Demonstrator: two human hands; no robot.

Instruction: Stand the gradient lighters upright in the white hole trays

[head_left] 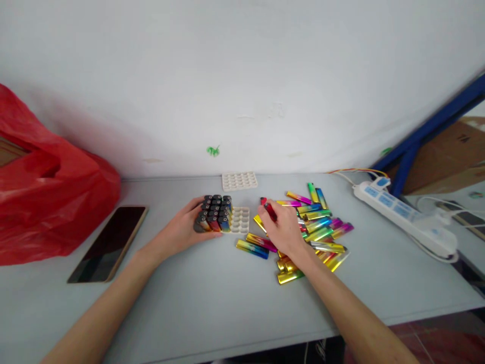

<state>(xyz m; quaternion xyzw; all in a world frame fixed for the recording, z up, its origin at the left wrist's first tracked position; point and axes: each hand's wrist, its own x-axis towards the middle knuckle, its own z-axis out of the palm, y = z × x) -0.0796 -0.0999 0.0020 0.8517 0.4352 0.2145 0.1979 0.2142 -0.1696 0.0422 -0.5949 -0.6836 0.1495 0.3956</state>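
My left hand (184, 226) curls round the left side of a tight block of upright black-topped pieces (215, 208) with shiny coloured sides. They stand in rows in a white tray (245, 222), whose right-hand cells show bare. Between the thumb and fingers of my right hand (282, 225) is a small red-and-black piece (269, 209), partly hidden by the fingers. Under and around that hand lies a loose pile of shiny metallic tubes (319, 233) in gold, green, blue, pink and purple. Two such tubes (252, 248) lie nearer the tray.
A second white cell tray (239, 180) lies by the wall. At left are a phone (108, 244) and a red plastic bag (56, 187). A white power strip (405, 217) with cables, a blue metal frame (424, 134) and a cardboard box (447, 156) are at right.
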